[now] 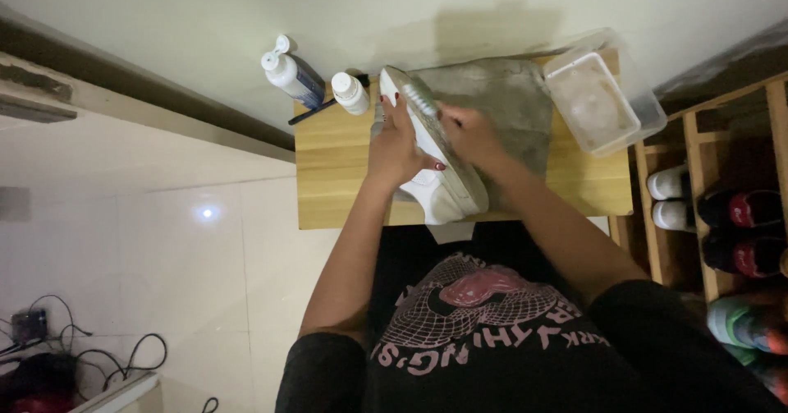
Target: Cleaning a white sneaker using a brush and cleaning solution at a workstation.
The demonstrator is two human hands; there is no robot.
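Observation:
A white sneaker (439, 185) lies on its side on a small wooden table (336, 167), sole edge turned up. My left hand (396, 144) grips the shoe's upper from the left, red nails showing. My right hand (469, 136) is closed on a brush (419, 97) whose bristle head rests on the sole near the toe. A grey cloth (513, 105) is spread under the shoe.
Two white bottles (289, 75) (350, 93) and a dark thin tool (316, 111) stand at the table's back left. A clear plastic tub (603, 101) sits at the back right. A wooden shoe rack (722, 216) with several shoes stands to the right. Cables (98, 355) lie on the tiled floor.

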